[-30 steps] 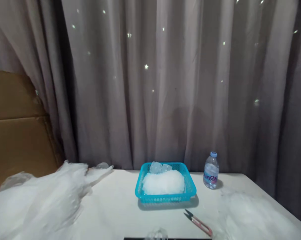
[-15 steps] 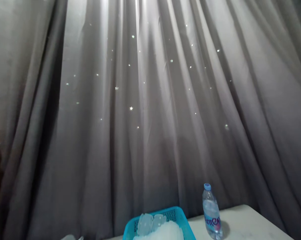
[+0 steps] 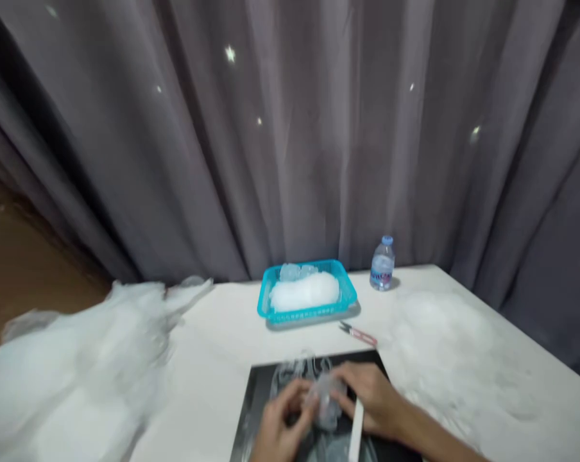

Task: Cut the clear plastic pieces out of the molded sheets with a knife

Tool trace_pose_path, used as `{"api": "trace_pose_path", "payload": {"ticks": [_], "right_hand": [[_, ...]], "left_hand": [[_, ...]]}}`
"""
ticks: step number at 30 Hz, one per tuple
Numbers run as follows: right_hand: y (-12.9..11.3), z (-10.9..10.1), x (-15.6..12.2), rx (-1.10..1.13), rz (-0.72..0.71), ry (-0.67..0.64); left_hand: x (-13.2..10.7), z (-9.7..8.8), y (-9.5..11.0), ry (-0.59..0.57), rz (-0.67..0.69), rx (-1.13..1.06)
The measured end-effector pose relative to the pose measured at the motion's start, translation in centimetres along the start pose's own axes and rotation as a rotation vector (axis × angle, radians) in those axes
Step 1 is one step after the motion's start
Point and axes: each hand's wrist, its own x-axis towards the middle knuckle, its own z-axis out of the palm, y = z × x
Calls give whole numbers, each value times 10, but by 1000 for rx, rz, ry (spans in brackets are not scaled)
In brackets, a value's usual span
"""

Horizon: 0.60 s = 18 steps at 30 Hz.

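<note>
Both my hands meet over a dark mat [image 3: 265, 398] at the near edge of the white table [image 3: 222, 359]. My left hand [image 3: 283, 423] and my right hand [image 3: 371, 398] have their fingers curled round a small clear plastic piece [image 3: 326, 398] held between them. More clear plastic [image 3: 299, 369] lies on the mat just behind. A thin white stick [image 3: 356, 430] rests by my right hand.
A turquoise basket [image 3: 348, 292] with white filling stands at the back of the table. A small water bottle [image 3: 382, 264] is to its right, pink thread snips [image 3: 360, 333] in front. White fluffy heaps lie left [image 3: 78, 372] and right [image 3: 444, 333]. Grey curtain [image 3: 290, 128] behind.
The view swung up to the curtain and has dropped back down to the table. My two hands, unseen before, are now in view over the dark mat.
</note>
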Motion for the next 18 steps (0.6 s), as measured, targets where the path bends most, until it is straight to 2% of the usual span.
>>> {"api": "trace_pose_path", "payload": {"ticks": [2, 5, 11, 14, 18], "right_hand": [[-3, -10, 1, -14, -46, 29], [1, -21, 1, 21, -37, 23], [2, -25, -5, 12, -30, 65], [-1, -24, -3, -21, -24, 72], [-12, -25, -2, -4, 14, 55]], "left_hand": [[2, 1, 2, 59, 61, 25], [4, 4, 7, 113, 101, 48], [-4, 9, 13, 99, 157, 162], [-14, 0, 14, 73, 166, 232], [-24, -24, 22, 18, 106, 301]]}}
